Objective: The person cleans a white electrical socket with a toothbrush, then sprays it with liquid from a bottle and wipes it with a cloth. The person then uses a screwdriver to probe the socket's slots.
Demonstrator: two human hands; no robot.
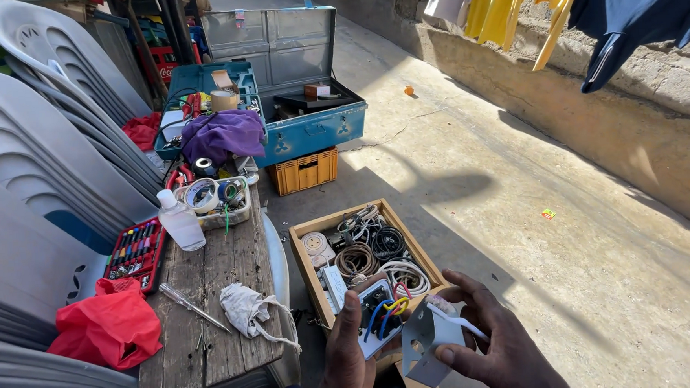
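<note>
Left hand (pixel 347 358): grips socket module (pixel 380 314) w/ coloured wires. Right hand (pixel 490 337): pinches grey cover plate (pixel 427 341). Wooden box (pixel 307 260) of cables just behind.

The toolbox (pixel 310 129) is blue over a yellow-orange crate (pixel 306 171). A purple cloth (pixel 222 134) lies near a red plastic bag (pixel 108 326) and a red screwdriver case (pixel 134 255). The socket module (pixel 379 314) carries blue, yellow and red wires; the cover plate (pixel 425 343) is grey. The stacked chairs (pixel 37 179) are white.
</note>
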